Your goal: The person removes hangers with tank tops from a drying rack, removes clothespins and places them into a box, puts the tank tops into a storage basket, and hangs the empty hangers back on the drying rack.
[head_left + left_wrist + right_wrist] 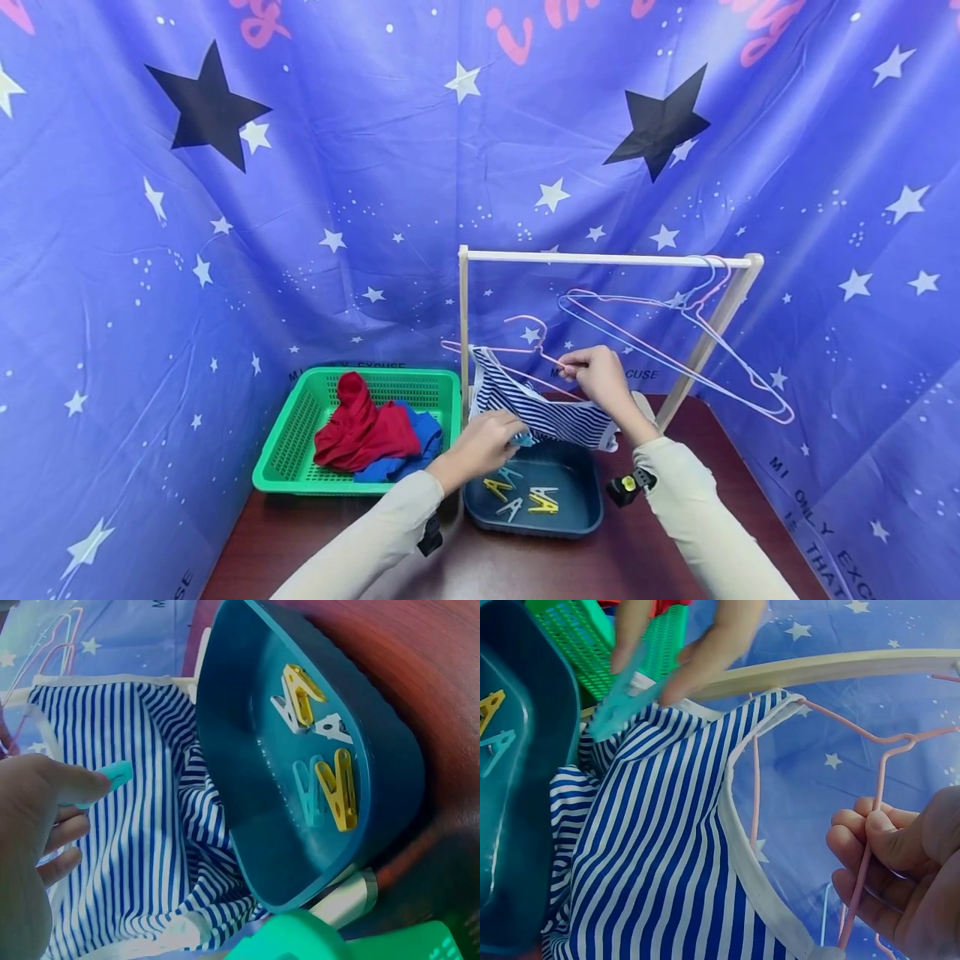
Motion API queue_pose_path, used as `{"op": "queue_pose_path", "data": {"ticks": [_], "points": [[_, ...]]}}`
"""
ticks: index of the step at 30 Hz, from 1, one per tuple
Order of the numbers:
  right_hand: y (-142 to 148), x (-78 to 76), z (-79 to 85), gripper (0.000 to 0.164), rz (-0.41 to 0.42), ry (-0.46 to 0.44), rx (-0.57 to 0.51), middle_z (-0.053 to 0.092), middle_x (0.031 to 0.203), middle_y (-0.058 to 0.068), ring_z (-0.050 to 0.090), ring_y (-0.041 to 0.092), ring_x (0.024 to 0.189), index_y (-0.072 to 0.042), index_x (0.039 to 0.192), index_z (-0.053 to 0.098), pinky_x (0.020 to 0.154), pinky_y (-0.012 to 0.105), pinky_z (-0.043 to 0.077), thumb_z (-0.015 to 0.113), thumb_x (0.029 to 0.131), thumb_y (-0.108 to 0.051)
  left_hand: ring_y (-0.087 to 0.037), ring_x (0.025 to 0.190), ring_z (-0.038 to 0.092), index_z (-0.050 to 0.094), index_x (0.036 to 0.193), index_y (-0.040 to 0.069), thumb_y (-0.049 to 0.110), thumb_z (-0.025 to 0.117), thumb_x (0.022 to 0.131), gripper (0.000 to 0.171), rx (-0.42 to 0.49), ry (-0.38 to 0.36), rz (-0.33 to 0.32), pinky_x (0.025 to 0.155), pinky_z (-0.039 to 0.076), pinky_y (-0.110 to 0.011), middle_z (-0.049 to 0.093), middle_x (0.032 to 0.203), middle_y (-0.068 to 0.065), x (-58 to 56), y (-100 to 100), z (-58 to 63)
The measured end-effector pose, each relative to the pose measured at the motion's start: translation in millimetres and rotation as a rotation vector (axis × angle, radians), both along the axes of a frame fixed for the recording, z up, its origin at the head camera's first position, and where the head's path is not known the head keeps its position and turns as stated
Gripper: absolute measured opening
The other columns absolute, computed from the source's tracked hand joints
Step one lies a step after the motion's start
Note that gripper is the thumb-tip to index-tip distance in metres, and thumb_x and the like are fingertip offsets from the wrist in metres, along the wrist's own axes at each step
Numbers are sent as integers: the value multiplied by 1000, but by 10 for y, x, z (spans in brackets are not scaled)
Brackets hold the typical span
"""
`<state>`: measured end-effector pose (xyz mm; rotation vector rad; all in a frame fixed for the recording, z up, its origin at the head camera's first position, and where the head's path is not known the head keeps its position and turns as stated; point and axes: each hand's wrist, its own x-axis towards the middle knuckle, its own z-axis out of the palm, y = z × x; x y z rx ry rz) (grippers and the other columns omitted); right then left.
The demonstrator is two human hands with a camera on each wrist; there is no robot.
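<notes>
A blue-and-white striped garment (558,417) hangs from a pink clothes hanger (881,776), its lower part bunched beside a dark teal basin (581,492). My right hand (600,382) grips the hanger's sloping arm between thumb and curled fingers. In my left hand (483,443) a light teal clothespin (118,775) is pinched, held over the striped cloth in the left wrist view. The right wrist view shows that clothespin blurred, near the garment's edge. Several yellow, white and teal clothespins, such as a yellow clothespin (341,791), lie in the basin.
A wooden rack (600,258) stands behind the garment; a pink hanger and a blue hanger (750,375) hang at its right end. Left of the basin, a green basket (288,450) contains red cloth (363,429) and blue cloth (423,433). A starry curtain surrounds the brown table (277,550).
</notes>
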<state>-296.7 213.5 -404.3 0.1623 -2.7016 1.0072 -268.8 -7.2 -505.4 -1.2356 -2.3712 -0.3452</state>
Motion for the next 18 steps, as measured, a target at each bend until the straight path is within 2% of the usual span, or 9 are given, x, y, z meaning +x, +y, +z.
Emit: {"op": "queue_pose_path", "data": {"ticks": [3,10,14,18], "points": [[33,-22,23,13,1,15,-6,76,78,13,63,12,66,1,93,80,50,19,37,67,93,2,-10,92,70,75,110,15,22,80,88,23,-62,-57,31,82,57,-24,76,101,4,-22,63,-7],[60,-50,66,13,-6,58,3,77,80,15,71,20,71,1,92,80,50,19,36,68,91,3,-8,90,70,72,112,18,36,76,92,26,-210,-185,102,77,56,-23,76,101,8,-43,252,-85],[66,-46,90,14,-8,91,8,78,81,15,75,24,74,0,92,81,53,19,38,68,90,3,-4,88,68,73,107,20,38,77,91,24,-249,-211,109,76,54,-19,74,98,11,-47,368,-165],[85,-45,103,14,-5,85,14,78,83,15,76,27,76,0,94,81,53,19,38,67,91,2,-3,82,64,74,100,21,38,79,89,21,-266,-200,106,71,52,-18,71,91,11,-59,465,-242]]}}
